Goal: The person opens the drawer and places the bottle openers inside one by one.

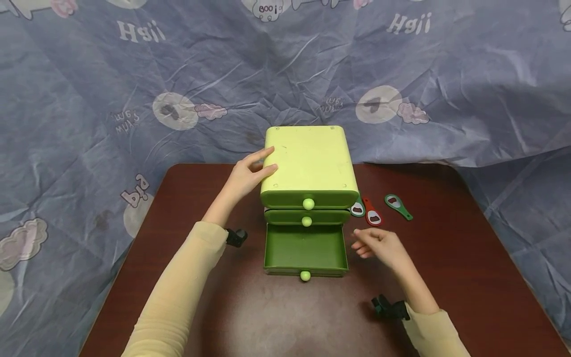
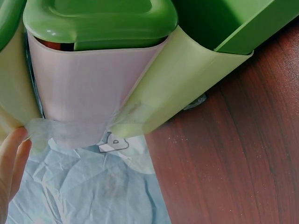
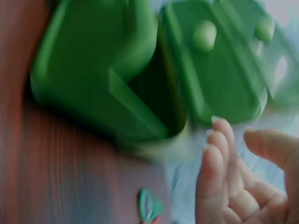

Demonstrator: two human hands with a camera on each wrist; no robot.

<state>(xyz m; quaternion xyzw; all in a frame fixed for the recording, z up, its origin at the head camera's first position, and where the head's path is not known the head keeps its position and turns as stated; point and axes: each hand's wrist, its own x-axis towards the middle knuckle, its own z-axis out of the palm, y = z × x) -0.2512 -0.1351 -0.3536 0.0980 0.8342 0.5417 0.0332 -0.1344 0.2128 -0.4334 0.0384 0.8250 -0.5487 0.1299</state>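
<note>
A small chest of drawers with a pale yellow top [image 1: 310, 158] stands at the middle of the table. Its bottom green drawer [image 1: 305, 248] is pulled out and bare inside; the two drawers above sit closed. My left hand [image 1: 244, 176] rests its fingertips on the left edge of the chest's top, and the left wrist view catches its fingers [image 2: 14, 156] against the upper unit's side. To the right of the open drawer, my right hand [image 1: 379, 245] hovers with fingers loosely bent, holding nothing. In the right wrist view, thumb and fingers [image 3: 212, 172] stand apart.
Right of the chest lie a red bottle opener [image 1: 372, 214], a green bottle opener [image 1: 398, 206] and another green-edged one [image 1: 358, 208], partly hidden by the chest. A printed blue-grey cloth [image 1: 223, 74] hangs behind the dark wooden table [image 1: 446, 248].
</note>
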